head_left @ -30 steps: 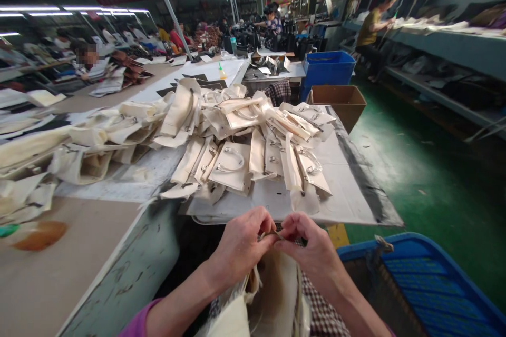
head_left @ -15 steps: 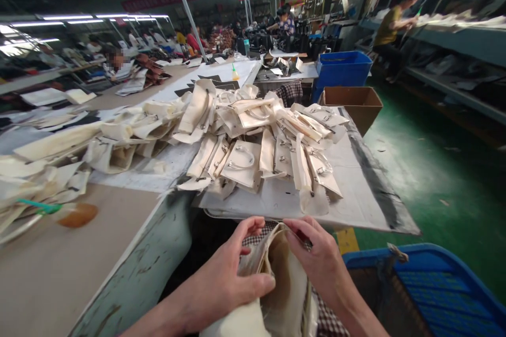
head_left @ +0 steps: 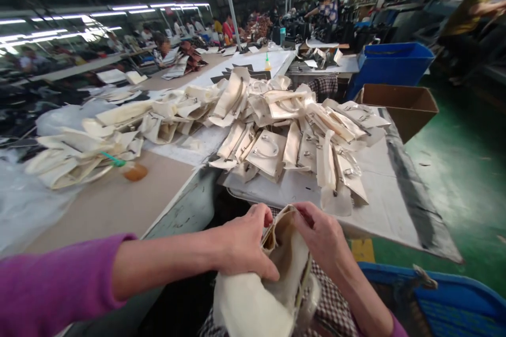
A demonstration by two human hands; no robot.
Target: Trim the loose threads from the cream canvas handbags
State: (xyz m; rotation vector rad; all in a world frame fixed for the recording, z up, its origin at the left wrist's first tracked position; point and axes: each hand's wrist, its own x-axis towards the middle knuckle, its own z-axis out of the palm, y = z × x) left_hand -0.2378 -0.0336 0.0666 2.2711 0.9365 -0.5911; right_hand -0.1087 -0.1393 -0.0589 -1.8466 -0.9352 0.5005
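Note:
A cream handbag (head_left: 256,305), its mouth open toward me, rests on my lap over a brown checked cloth (head_left: 330,295). My left hand (head_left: 249,242) is closed on its left side, thumb inside the opening and fingers curled at the upper edge, partly out of sight. At the top corner of the rim, my right hand (head_left: 322,237) pinches the edge between thumb and fingers. The bag's far side is hidden. Just ahead, a pile of similar cream bags (head_left: 269,155) with handles covers much of the white-topped table (head_left: 391,195).
On the left bench (head_left: 118,205) lie more cream bags (head_left: 67,160) and a bottle of amber liquid (head_left: 135,171) with a green nozzle. A blue basket (head_left: 462,300) stands at my lower right. Beyond the table are a cardboard box (head_left: 399,105) and a blue bin (head_left: 389,66). Several people work farther off.
The view has swung left, so the surroundings appear farther right. My left fingers, spread before, have closed in on the bag's edge. My right hand still pinches the rim.

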